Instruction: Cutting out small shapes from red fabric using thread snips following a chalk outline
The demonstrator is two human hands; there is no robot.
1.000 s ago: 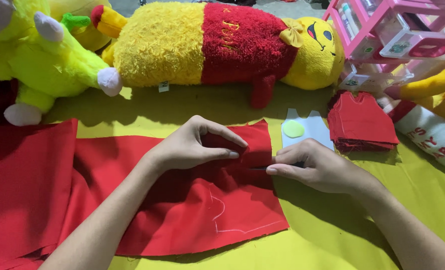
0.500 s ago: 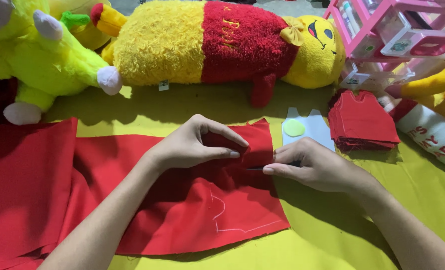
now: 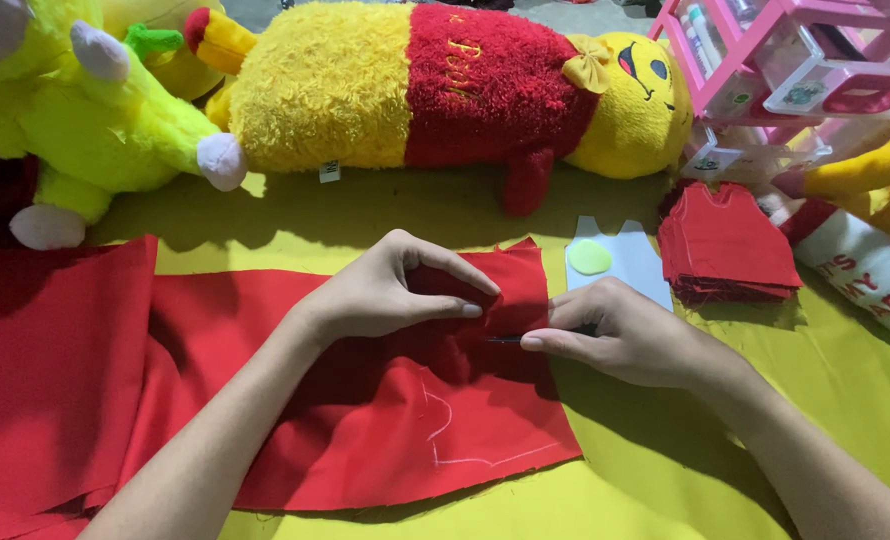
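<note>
Pinching a thin dark tool [image 3: 505, 340], the right hand [image 3: 625, 335] has barely moved; left hand [image 3: 390, 295] still presses the red cloth [image 3: 415, 430] flat beside it.

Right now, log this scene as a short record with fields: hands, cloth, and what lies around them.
left hand: flat on the red cloth, fingers pinning a folded edge
right hand: beside it, pinching a thin dark tool against the cloth; what kind of tool cannot be told
cloth marks: pale chalk outline near the front edge
surface: yellow-green sheet
right of hands: stack of cut red pieces; pale template with a green disc
behind: yellow and red plush, green plush, pink rack
</note>
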